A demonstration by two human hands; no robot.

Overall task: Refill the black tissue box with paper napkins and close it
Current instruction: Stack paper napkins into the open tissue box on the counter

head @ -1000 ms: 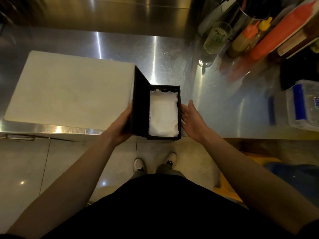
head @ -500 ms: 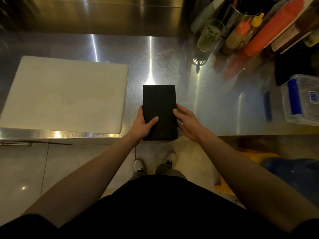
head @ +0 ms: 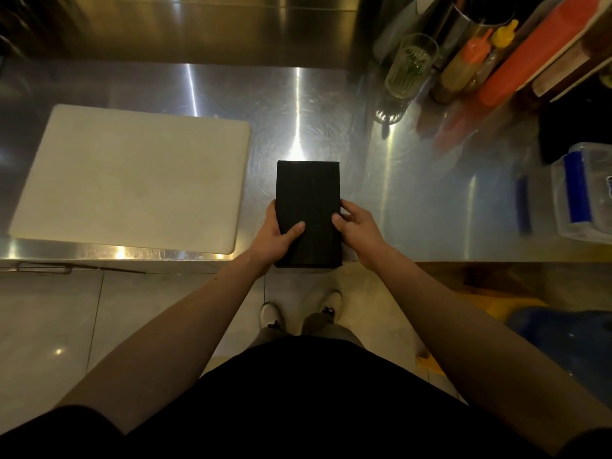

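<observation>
Black tissue box (head: 308,212) lying closed at the near edge of the steel counter (head: 414,200), both hands gripping it.

I'm seeing the lid sitting flat and shut, no napkins showing, the box's near end hanging slightly past the counter edge. My left hand (head: 276,235) is wrapping the box's left side, thumb pressing down on the lid, fingers tucked out of sight under the edge. My right hand (head: 359,225) is clamping the right side, thumb on the lid rim, fingers curling against the side wall. White cutting board (head: 132,177) is lying just beside the box on the left, not touching. Ribbed drinking glass (head: 410,66) and orange sauce bottles (head: 530,58) are standing well apart at the far right; clear plastic container with blue strip (head: 583,193) is sitting at the right edge.
</observation>
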